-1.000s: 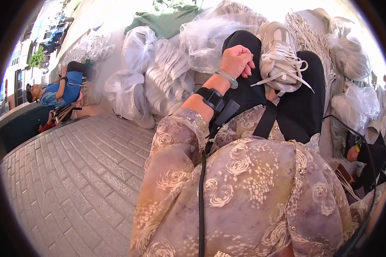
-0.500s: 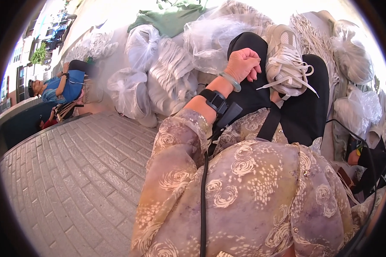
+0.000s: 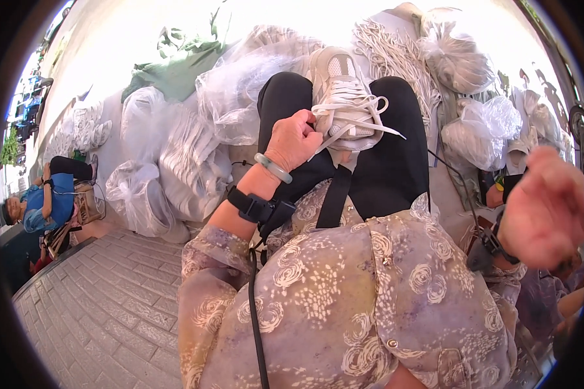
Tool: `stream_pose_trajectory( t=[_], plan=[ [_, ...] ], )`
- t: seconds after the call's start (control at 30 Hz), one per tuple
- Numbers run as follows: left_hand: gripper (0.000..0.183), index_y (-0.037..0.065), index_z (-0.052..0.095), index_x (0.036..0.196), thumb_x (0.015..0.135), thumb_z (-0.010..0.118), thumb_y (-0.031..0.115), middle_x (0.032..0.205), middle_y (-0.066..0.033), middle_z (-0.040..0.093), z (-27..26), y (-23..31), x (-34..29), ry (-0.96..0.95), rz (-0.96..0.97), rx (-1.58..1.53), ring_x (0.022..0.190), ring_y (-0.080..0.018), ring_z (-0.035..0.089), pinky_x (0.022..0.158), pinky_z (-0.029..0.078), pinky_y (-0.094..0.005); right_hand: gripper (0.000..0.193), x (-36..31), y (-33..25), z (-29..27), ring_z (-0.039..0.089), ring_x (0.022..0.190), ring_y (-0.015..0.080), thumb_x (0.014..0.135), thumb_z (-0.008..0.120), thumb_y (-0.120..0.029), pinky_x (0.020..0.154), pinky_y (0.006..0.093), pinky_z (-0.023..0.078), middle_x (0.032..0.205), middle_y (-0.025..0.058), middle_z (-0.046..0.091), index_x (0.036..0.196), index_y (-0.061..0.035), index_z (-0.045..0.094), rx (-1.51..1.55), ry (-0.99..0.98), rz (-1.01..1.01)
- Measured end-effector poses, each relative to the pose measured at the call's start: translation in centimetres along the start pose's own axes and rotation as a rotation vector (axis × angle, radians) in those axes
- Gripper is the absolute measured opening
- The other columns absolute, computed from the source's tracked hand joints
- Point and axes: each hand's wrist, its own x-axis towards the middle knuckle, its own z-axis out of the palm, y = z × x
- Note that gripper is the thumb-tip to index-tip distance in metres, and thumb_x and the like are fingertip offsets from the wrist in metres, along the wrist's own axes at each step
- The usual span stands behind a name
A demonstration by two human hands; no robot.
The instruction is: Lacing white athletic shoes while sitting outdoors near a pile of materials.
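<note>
A beige-white sneaker [image 3: 345, 107] rests between my knees, its toe towards me. Its pale shoelace [image 3: 352, 115] is threaded and crossed loosely, one end sticking out to the right and another hanging at the lower left. My left hand [image 3: 294, 139] is closed at the sneaker's left side, over my left thigh, fingertips by the lace. Whether a lace is pinched in those fingers is hidden. Raised at the far right, away from the sneaker, my right hand [image 3: 544, 211] is smeared by motion, so its fingers cannot be made out.
A bundle of white shoelaces [image 3: 396, 55] lies beyond my right knee. Clear plastic bags [image 3: 139, 194] and stacked pale shoe pieces [image 3: 191, 165] lie to the left, a green cloth [image 3: 175, 68] behind them. More bags [image 3: 481, 133] stand right. A person in blue [image 3: 58, 204] sits far left.
My left hand has come down from above my knee to the sneaker's left side, its fingers now curled there. My right hand has come into view at the right. The whole view has swung rightward.
</note>
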Motion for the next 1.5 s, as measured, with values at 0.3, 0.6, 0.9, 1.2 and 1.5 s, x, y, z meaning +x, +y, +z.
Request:
stream_pose_trajectory(
  t=[0.3, 0.6, 0.9, 1.2, 1.5],
  plan=[
    [0.026, 0.000, 0.054, 0.096, 0.076, 0.062, 0.016, 0.065, -0.0114, 0.062, 1.9, -0.3, -0.1, 0.198, 0.211, 0.262, 0.057, -0.0190, 0.062, 0.056, 0.048, -0.0288, 0.038, -13.0, 14.4, 5.6, 0.058, 0.086, 0.0320, 0.076, 0.065, -0.027, 0.070, 0.0408, 0.046, 0.091, 0.0130, 0.059, 0.101, -0.0027, 0.050, -0.710, -0.784, 0.755],
    [0.019, -0.001, 0.056, 0.090, 0.080, 0.058, 0.015, 0.059, -0.0054, 0.060, 0.6, -0.4, 2.7, 0.232, 0.218, 0.195, 0.049, -0.0092, 0.055, 0.046, 0.045, -0.0236, 0.019, -11.6, 18.8, 4.0, 0.056, 0.073, 0.0393, 0.082, 0.053, -0.022, 0.064, 0.0464, 0.042, 0.069, 0.0191, 0.058, 0.084, -0.0023, 0.052, -0.431, -0.767, 0.710],
    [0.020, 0.001, 0.054, 0.095, 0.088, 0.054, 0.020, 0.068, -0.0067, 0.059, -1.6, -0.2, 0.7, 0.174, -0.223, -0.514, 0.045, -0.0093, 0.053, 0.038, 0.043, -0.0196, 0.021, -11.9, 15.0, 0.7, 0.056, 0.063, 0.0301, 0.083, 0.046, -0.013, 0.062, 0.0353, 0.044, 0.070, 0.0168, 0.057, 0.095, -0.0013, 0.059, -0.378, -0.082, 0.799],
    [0.021, -0.002, 0.056, 0.087, 0.080, 0.057, 0.017, 0.063, -0.0125, 0.060, 0.7, -0.4, 3.1, 0.147, 0.079, 0.416, 0.054, -0.0218, 0.060, 0.052, 0.048, -0.0317, 0.019, -13.0, 14.1, -1.8, 0.047, 0.055, 0.0030, 0.089, 0.049, -0.020, 0.049, 0.0180, 0.037, 0.068, -0.0040, 0.055, 0.088, -0.0076, 0.063, 0.092, 0.128, 1.133],
    [0.023, 0.000, 0.053, 0.074, 0.080, 0.047, 0.021, 0.068, -0.0219, 0.060, 1.4, 1.3, 4.2, 0.109, 0.098, 0.821, 0.071, -0.0382, 0.060, 0.067, 0.048, -0.0457, 0.028, -15.9, 14.2, -3.1, 0.057, 0.080, 0.0128, 0.089, 0.054, -0.023, 0.063, 0.0296, 0.046, 0.097, 0.0006, 0.060, 0.115, -0.0109, 0.053, 0.657, 0.186, 1.188]
  ],
)
